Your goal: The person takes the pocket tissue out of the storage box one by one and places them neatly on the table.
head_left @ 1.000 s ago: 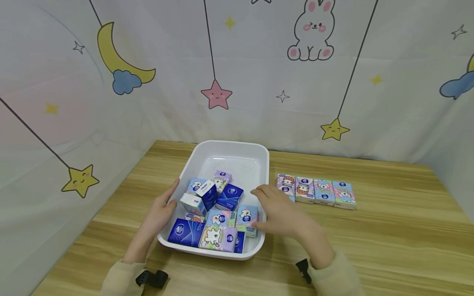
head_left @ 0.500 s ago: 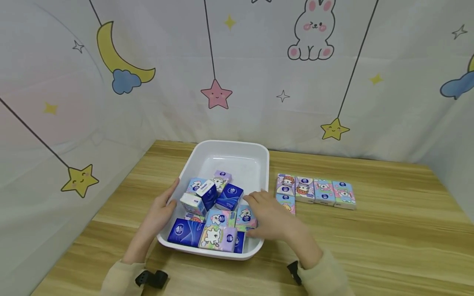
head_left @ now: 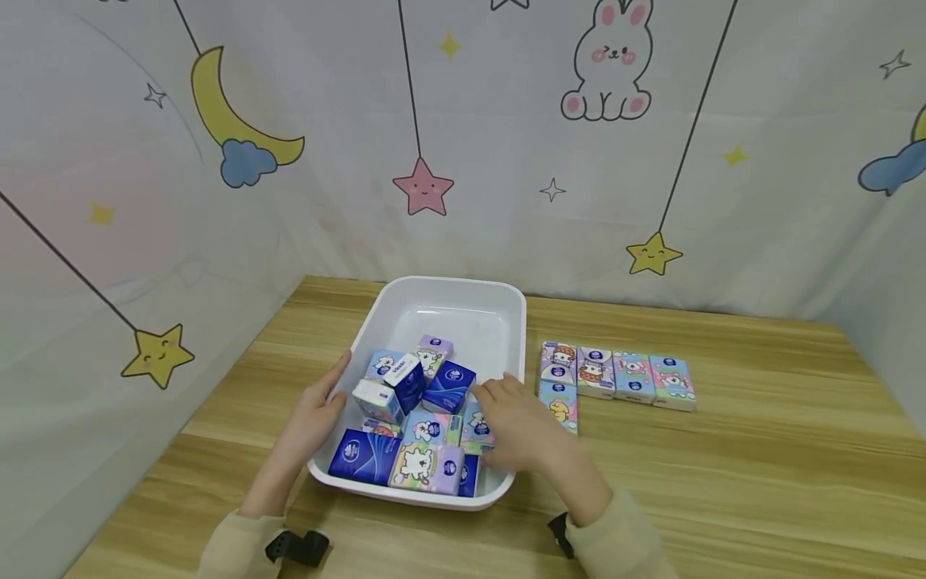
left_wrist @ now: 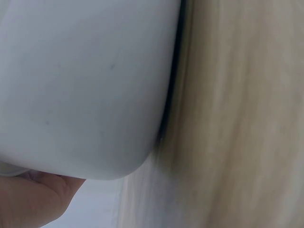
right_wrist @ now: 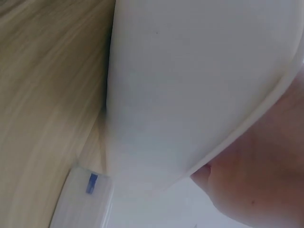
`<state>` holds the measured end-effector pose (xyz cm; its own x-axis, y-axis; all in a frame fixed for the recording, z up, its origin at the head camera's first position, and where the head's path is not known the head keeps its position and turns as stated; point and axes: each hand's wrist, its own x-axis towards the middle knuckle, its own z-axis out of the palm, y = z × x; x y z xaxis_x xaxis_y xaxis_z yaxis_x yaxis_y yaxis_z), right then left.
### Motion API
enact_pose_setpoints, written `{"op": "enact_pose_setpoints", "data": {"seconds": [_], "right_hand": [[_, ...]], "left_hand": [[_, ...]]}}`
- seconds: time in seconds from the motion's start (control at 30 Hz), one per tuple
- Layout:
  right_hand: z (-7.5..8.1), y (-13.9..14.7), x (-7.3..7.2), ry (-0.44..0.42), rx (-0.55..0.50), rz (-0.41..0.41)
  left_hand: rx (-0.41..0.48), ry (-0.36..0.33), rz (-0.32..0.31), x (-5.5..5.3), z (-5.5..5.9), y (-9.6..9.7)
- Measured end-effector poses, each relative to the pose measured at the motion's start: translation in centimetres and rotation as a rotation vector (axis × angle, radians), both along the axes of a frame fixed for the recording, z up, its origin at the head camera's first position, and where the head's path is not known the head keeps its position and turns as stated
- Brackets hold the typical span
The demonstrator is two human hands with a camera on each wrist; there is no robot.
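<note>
A white plastic tub holds several small tissue packs, among them dark blue ones and pastel ones with cartoon prints. At its left wall my left hand grips the rim, thumb on the inner side; the left wrist view shows this hand at the tub's outer wall. My right hand reaches over the right rim and grips a light blue cartoon tissue pack, fingers at its far end and thumb at its near end. The hand covers part of that pack.
On the wooden table, right of the tub, several cartoon tissue packs lie in a row, with another light blue pack in front of the leftmost. A printed white cloth hangs behind and at the sides.
My right hand has moved left and down into the tub, closing around the light blue pack. This uncovers the front pack on the table. My left hand has stayed put.
</note>
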<state>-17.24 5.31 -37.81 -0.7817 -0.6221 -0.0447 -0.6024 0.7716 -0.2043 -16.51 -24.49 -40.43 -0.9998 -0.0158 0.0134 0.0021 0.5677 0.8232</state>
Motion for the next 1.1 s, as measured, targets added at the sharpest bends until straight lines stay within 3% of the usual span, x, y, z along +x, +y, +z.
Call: {"op": "enact_pose_setpoints", "data": {"seconds": [0.37,1.1], "right_hand": [[-0.15,-0.62,0.22,0.011,0.113,-0.035],[-0.3,-0.92,0.19,0.047,0.171,-0.045]], "left_hand": [[0.004,-0.003,0.004,0.16,0.07,0.06],[0.011,-0.001,0.003,0.05,-0.01,-0.01]]}}
